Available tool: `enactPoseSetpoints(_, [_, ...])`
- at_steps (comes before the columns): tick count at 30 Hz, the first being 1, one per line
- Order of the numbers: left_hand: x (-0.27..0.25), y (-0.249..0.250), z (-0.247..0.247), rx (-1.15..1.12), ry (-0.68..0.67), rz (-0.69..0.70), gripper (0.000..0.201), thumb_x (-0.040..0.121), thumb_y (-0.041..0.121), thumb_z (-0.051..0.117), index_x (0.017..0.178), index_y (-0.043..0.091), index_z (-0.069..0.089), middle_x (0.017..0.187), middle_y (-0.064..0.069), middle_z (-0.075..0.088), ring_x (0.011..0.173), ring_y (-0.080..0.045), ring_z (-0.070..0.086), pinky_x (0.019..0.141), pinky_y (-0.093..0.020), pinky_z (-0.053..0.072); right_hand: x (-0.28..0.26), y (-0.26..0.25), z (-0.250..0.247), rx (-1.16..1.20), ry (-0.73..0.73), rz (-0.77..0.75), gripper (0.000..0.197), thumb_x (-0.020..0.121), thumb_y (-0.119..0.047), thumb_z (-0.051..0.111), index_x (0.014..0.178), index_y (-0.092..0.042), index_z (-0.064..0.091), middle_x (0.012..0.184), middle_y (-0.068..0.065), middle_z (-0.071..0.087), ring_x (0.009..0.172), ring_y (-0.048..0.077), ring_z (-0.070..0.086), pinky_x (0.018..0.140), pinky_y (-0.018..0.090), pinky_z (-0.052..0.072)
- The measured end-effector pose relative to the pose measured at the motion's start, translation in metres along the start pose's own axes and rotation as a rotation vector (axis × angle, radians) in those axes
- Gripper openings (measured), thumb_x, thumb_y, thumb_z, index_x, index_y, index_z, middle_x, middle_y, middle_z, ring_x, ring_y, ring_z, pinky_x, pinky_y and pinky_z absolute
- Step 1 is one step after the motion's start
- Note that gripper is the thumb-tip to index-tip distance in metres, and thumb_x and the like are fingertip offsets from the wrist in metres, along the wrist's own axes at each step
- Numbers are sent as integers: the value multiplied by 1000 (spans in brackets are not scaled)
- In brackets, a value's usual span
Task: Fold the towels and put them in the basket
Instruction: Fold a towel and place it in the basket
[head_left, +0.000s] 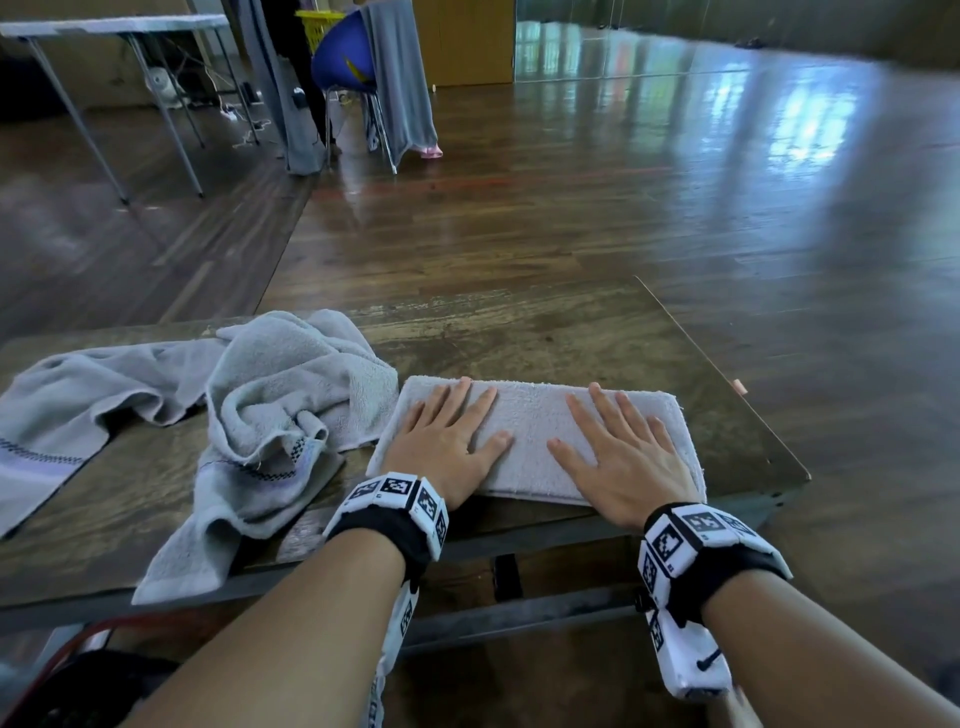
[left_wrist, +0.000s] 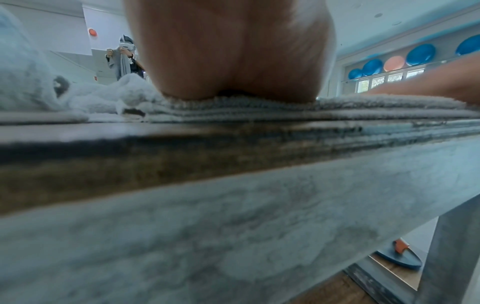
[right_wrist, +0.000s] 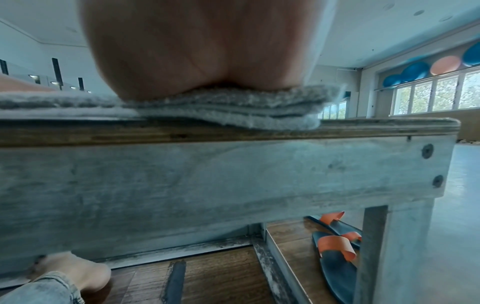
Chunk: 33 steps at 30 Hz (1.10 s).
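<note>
A folded grey towel (head_left: 535, 415) lies in a long rectangle at the right front of the wooden table (head_left: 545, 332). My left hand (head_left: 449, 426) lies flat on its left part and my right hand (head_left: 618, 447) flat on its right part, fingers straight and spread. The wrist views show each palm heel, left (left_wrist: 233, 61) and right (right_wrist: 207, 51), pressing on the layered towel edge (left_wrist: 337, 109) (right_wrist: 233, 113). Two crumpled grey towels sit to the left: one heaped (head_left: 280, 405), one spread toward the table's left end (head_left: 78, 395).
The table's front edge (right_wrist: 233, 133) is just under my wrists. A yellow basket (head_left: 317, 26) stands far off by a blue chair (head_left: 343, 57) and a second table (head_left: 114, 26). Sandals (right_wrist: 335, 246) lie under the table beside my foot (right_wrist: 75, 271). Another person (left_wrist: 123, 57) holds a towel.
</note>
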<state>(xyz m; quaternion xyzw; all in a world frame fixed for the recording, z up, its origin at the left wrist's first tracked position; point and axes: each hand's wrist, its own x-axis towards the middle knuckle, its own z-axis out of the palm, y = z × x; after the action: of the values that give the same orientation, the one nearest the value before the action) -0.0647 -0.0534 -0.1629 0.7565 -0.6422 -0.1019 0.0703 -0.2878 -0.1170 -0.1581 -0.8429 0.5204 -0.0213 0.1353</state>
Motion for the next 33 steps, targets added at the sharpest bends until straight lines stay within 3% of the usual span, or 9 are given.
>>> enactPoseSetpoints(12, [-1,-9,-2,4,10,-47,84,82,85,9,155,45,-5,165,14,-13,152,-9,-13,125,-37,-4,-13,37,-9,4,24,109,88,82,-84,4,158,-42,-9,166,-15,-17,153,10,-16,125,47,-2])
enactPoseSetpoints(20, [-8,-22,-12,1,-14,-86,63,100,60,13,156,40,-6,165,13,-15,151,-6,-15,123,-35,-8,-18,48,-10,32,24,132,86,84,-83,6,158,-41,-9,167,-16,-16,154,8,-11,126,42,-2])
enactPoseSetpoints(27, [-14,-25,-16,-1,-29,-154,71,99,63,15,158,31,-8,165,11,-15,151,-6,-14,124,-34,-7,-16,50,-8,42,31,140,88,80,-85,3,157,-43,-10,166,-18,-17,153,6,-12,126,42,-3])
enactPoseSetpoints(31, [-12,-23,-16,6,-36,-182,73,98,64,14,158,29,-8,165,10,-15,152,-8,-13,125,-36,-5,-15,44,-14,18,-7,150,85,85,-82,7,158,-41,-8,167,-15,-15,154,11,-11,126,44,-1])
enactPoseSetpoints(33, [-11,-23,-14,13,-31,-204,74,97,65,14,158,28,-8,165,9,-15,152,-9,-13,125,-37,-5,-14,34,-20,-35,-1,171,80,91,-77,14,158,-38,-1,168,-7,-12,155,20,-12,124,47,-1])
